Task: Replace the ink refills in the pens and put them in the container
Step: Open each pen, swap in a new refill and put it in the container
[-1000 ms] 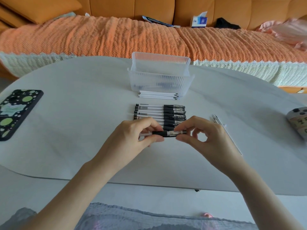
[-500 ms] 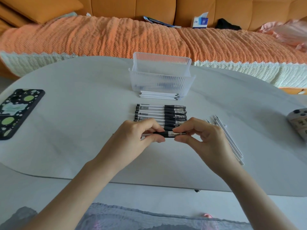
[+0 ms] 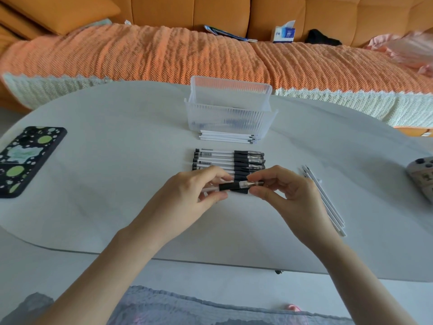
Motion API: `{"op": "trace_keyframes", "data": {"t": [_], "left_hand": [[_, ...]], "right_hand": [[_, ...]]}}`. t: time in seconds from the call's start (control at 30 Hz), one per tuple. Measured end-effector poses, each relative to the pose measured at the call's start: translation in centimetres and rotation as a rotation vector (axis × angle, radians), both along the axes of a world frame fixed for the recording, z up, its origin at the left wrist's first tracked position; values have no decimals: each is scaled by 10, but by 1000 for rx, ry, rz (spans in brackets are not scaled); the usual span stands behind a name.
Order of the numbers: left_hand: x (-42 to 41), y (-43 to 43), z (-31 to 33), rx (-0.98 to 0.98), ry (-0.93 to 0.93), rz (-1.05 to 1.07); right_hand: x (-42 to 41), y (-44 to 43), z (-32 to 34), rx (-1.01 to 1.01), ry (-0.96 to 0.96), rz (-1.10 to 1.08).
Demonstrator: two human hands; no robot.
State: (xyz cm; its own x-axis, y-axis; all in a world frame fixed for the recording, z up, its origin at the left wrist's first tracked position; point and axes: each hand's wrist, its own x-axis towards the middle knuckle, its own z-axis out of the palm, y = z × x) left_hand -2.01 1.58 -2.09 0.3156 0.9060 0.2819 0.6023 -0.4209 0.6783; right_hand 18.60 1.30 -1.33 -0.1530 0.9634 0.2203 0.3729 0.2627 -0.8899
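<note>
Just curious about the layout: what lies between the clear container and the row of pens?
In the head view, a pile of white refills lies by the container, then bare table before the row of pens.

Table (image 3: 117, 184) holds container (image 3: 229, 116), stacked refills (image 3: 225, 136), pen row (image 3: 218, 158), loose refills (image 3: 326, 202) rightward, phone (image 3: 25, 160) left.

Left hand (image 3: 187, 198): curled, gripping pen (image 3: 230, 186) barrel. Right hand (image 3: 290, 200): thumb and forefinger apparently pinching its tip; forearms converging.
</note>
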Motion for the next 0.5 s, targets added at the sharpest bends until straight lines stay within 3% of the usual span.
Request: {"op": "trace_keyframes", "data": {"t": [0.13, 0.27, 0.5], "left_hand": [[-8, 6, 3, 88, 26, 61], [-16, 30, 19, 131, 13, 94], [-9, 111, 63, 123, 65, 129]], "right_hand": [[2, 1, -3, 7, -14, -20], [3, 3, -5, 149, -135, -71], [6, 14, -21, 374, -508, -58]]}}
